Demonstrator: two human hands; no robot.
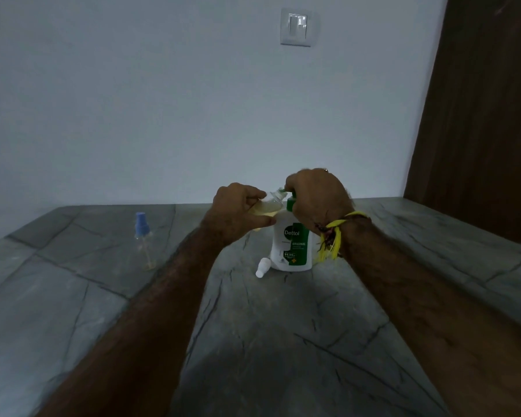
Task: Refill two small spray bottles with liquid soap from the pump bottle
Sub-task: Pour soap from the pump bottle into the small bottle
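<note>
yellowish soap fills tilted spray bottle (268, 207) at pump bottle (292, 245).

Veined stone countertop (253, 341); glossy plastic pump bottle (292, 245).

Grey stone counter (283, 341): pump bottle (292, 245), blue-capped spray bottle (143, 239), white cap (262, 267).
</note>
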